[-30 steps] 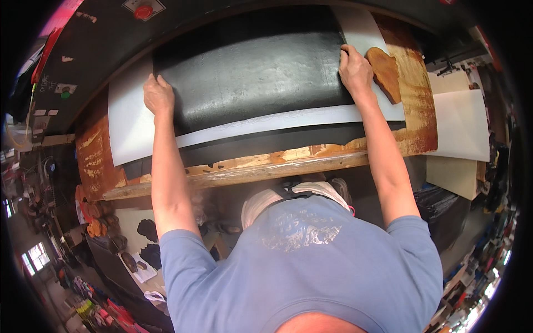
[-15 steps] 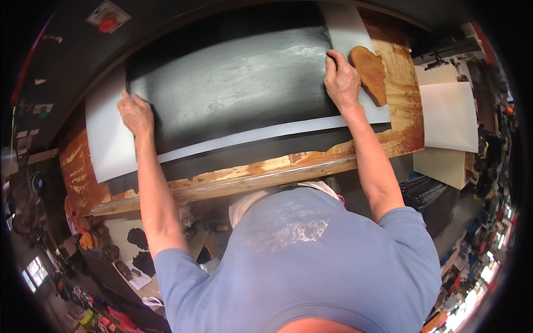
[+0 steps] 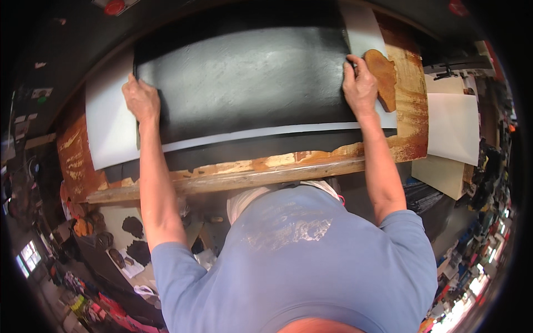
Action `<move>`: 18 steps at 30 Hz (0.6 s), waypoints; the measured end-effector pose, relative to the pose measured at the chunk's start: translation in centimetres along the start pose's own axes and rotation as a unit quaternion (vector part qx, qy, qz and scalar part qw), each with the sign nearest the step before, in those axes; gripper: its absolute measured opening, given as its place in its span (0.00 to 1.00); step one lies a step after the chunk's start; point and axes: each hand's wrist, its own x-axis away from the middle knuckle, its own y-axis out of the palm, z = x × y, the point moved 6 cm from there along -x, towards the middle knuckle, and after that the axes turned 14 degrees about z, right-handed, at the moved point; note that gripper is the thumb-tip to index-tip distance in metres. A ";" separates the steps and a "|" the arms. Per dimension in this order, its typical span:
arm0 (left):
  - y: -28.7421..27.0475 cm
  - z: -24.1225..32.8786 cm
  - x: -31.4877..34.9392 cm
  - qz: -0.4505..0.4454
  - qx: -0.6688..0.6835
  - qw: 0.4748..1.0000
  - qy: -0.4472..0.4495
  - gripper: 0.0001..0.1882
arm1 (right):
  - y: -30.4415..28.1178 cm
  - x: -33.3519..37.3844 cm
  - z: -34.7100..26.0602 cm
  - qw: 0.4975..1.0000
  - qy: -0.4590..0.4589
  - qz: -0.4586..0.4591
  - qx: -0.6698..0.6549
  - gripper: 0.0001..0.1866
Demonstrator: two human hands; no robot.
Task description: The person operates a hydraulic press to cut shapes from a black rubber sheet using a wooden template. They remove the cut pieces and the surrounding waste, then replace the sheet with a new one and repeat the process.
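Note:
A broad, shiny black panel point(image 3: 250, 77) lies on a larger white sheet point(image 3: 108, 119), which shows past its left, right and near edges. With my left hand point(image 3: 142, 101) I grip the panel's left edge, the fingers curled round it. At the opposite edge, my right hand point(image 3: 360, 89) holds the panel between thumb and bent fingers. Just right of that hand, a brown, irregularly shaped flat piece point(image 3: 381, 79) rests partly on the white sheet. Beneath the white sheet, a dark sheet point(image 3: 222, 154) sticks out toward me. The panel's far side runs into shadow.
Under the sheets is a worn wooden table point(image 3: 408, 83) with a rough front edge point(image 3: 239, 180). A dark machine body with a red button point(image 3: 114, 6) borders the far left. Pale boards point(image 3: 454, 127) stand at the right. Dark scraps point(image 3: 133, 226) lie below left.
The view has turned slightly. The black panel, with both hands still on its edges, has shifted a little to the right over the white sheet. The brown piece stays on the sheet.

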 end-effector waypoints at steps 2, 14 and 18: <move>-0.1 0.0 -0.3 0.001 0.003 1.000 -0.012 0.18 | -1.6 -0.4 -0.4 0.997 -0.072 -0.017 0.005 0.17; -5.8 0.0 2.7 -0.047 0.138 0.987 0.070 0.17 | -3.1 -4.2 8.7 0.977 -0.094 -0.125 0.142 0.52; -5.0 -0.7 2.4 -0.066 0.176 0.982 0.021 0.18 | -2.4 -5.1 9.4 0.980 -0.056 -0.078 0.173 0.55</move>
